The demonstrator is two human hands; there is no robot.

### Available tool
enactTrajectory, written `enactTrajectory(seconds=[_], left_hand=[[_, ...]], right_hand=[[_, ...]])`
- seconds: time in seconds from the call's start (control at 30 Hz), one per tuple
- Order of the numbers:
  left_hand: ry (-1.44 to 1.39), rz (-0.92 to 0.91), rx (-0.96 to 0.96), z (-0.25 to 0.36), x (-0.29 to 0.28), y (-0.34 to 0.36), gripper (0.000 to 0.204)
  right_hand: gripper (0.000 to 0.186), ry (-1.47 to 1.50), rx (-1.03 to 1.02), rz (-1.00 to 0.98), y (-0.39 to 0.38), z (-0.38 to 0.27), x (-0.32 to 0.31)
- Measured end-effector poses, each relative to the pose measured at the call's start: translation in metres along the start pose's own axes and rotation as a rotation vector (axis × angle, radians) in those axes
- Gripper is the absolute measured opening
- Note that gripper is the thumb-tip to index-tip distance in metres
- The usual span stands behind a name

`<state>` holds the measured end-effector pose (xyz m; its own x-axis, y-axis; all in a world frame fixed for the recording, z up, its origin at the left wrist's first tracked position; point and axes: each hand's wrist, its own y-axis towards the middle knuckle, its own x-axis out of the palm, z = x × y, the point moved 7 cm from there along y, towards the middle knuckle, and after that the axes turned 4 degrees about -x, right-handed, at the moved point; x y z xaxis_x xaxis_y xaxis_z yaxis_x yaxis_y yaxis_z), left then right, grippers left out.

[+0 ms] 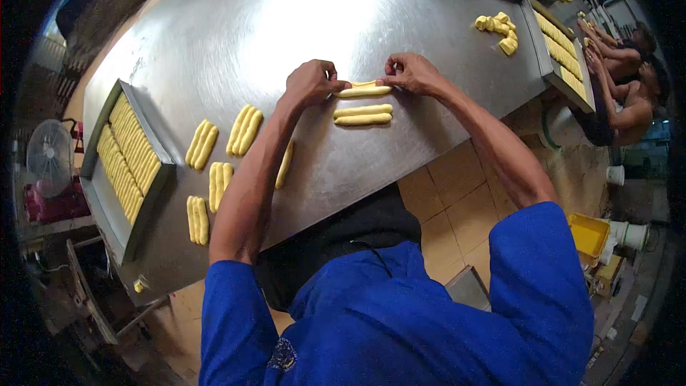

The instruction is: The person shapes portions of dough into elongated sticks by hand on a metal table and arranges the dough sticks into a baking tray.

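Note:
Both my hands pinch the two ends of a thin strip of yellow dough (363, 85) over the metal table. My left hand (313, 81) has its left end between thumb and fingers, and my right hand (413, 73) has the right end. Just under this strip lies a plump dough roll (363, 91), close against it. Nearer to me, a joined pair of dough rolls (363, 114) rests on the table. Left of my left forearm, several groups of dough rolls (244, 130) lie side by side; the forearm partly hides some.
A metal tray (163, 151) packed with dough rolls stands at the left of the steel table (314, 193). Another filled tray (544, 71) sits at the right edge, near a heap of dough pieces (498, 27). Co-workers (629, 96) sit at far right. A fan (50, 157) stands left.

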<state>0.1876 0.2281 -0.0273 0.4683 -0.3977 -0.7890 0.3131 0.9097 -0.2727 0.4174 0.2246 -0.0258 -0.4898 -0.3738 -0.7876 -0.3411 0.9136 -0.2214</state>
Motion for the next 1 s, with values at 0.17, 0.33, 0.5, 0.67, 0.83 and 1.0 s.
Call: enactTrajectory(seconds=[0.17,0.33,0.5,0.67,0.83,1.0], left_hand=[[0.132,-0.044,-0.023,0.016,0.001,0.004,0.062],[0.018,-0.064,-0.102,0.003,-0.003,0.003,0.07],[0.199,0.015,-0.033,0.016,-0.003,0.009,0.072],[0.087,0.0,-0.022,0.008,-0.004,0.006,0.071],[0.275,-0.016,-0.084,0.016,-0.005,0.014,0.067],[0.286,0.117,0.018,0.014,-0.007,0.017,0.067]], right_hand=[[0.053,-0.071,-0.002,0.027,0.002,-0.005,0.005],[0.055,-0.067,0.039,-0.009,0.002,-0.02,0.001],[0.049,-0.166,-0.061,0.181,0.001,-0.029,0.001],[0.048,-0.058,0.003,0.135,0.002,-0.018,0.004],[0.052,-0.092,-0.025,0.119,0.002,-0.02,0.001],[0.055,-0.195,-0.067,0.136,0.007,-0.029,0.007]])
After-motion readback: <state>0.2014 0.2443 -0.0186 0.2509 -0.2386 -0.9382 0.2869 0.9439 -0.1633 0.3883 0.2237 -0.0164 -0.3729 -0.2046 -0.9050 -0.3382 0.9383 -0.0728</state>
